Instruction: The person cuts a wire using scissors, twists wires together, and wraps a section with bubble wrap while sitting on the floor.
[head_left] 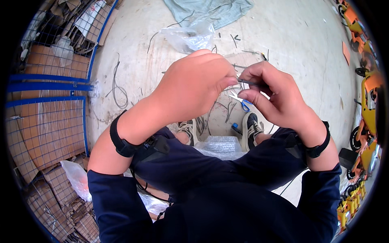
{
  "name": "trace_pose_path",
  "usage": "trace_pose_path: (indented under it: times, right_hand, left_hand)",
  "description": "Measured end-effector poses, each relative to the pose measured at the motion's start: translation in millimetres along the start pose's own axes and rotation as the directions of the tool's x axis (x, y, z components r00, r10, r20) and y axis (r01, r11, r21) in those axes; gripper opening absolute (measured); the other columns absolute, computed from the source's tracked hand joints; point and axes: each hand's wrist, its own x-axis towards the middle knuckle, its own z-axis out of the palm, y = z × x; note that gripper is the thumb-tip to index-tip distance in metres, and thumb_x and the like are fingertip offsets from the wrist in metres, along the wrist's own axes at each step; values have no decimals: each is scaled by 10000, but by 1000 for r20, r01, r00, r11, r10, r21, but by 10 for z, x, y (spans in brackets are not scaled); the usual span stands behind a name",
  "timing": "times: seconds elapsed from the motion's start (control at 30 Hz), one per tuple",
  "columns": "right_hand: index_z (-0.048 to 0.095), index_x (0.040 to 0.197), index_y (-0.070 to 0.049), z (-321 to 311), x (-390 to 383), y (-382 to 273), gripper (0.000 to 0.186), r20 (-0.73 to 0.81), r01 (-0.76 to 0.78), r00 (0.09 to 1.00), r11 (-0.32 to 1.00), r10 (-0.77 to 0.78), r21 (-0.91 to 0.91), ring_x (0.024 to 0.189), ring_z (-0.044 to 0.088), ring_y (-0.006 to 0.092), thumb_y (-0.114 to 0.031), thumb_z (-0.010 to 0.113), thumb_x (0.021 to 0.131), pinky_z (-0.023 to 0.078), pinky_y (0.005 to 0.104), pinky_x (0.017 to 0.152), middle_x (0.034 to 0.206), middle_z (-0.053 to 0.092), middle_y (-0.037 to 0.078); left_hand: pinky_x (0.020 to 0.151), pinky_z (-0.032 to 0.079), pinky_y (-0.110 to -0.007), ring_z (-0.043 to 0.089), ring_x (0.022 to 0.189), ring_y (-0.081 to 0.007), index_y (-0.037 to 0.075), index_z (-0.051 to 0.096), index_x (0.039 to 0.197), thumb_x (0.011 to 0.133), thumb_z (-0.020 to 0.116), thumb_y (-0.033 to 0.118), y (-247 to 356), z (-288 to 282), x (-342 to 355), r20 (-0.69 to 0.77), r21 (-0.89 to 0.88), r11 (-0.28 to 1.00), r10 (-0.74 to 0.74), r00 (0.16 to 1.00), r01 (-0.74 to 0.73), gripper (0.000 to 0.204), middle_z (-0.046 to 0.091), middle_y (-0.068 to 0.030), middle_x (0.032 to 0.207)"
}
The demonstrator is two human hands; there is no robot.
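Both my hands are raised in front of me, close together over the floor. A short piece of black cable [250, 83] spans the small gap between them. My left hand [194, 83] is closed, its thumb and fingertips pinching the cable's left end. Against the thumb and curled fingers of my right hand [277, 95] lies the rest of that cable, its far end hidden in the palm. Below the hands, a pair of scissors with blue handles [245, 106] rests on the floor, blades partly showing. Loose dark cable offcuts [230, 111] are scattered around it.
Bubble wrap [221, 145] and a small blue-and-black object [236, 128] lie between my shoes. Ahead are a clear plastic bag [192, 37] and a grey-green cloth [208, 10]. A blue mesh cage [50, 87] holds cardboard at left; yellow-and-orange wheeled vehicles [368, 101] line the right.
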Motion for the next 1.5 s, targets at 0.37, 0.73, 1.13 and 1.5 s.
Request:
trace_pose_path:
  times: [0.37,0.73,1.13,1.5]
  right_hand:
    - [622,859,-26,-21,50,-8,59,-59,236,966,950,-253,-205,631,561,282,-11,657,814,449,345,583,705,578,102]
    - [636,877,-13,-111,10,7,307,393,-497,867,601,307,626,579,409,61,-238,481,1018,366,226,551,646,486,-52]
    - [621,814,-23,-133,-51,-17,176,251,19,968,997,1,-79,563,548,277,-150,589,931,441,354,544,609,555,100]
    - [606,791,-51,-131,-337,28,122,301,216,938,969,-172,-118,471,527,307,-121,702,820,410,370,438,538,505,101]
  left_hand:
    - [616,419,-338,500,648,-263,55,627,862,845,638,75,27,-36,10,-11,-53,998,23,1000,-23,28,559,-65,712]
    - [560,415,-318,497,651,-244,74,648,912,690,702,-22,70,-1,-16,-109,181,967,201,974,-179,248,554,-53,735]
    - [567,452,-373,566,683,-328,92,592,904,841,625,79,131,125,-102,171,-16,996,-88,981,92,72,579,-98,735]
    - [487,415,-311,557,496,-237,88,567,867,928,572,138,259,95,-162,486,-312,907,-104,868,283,79,517,-52,547]
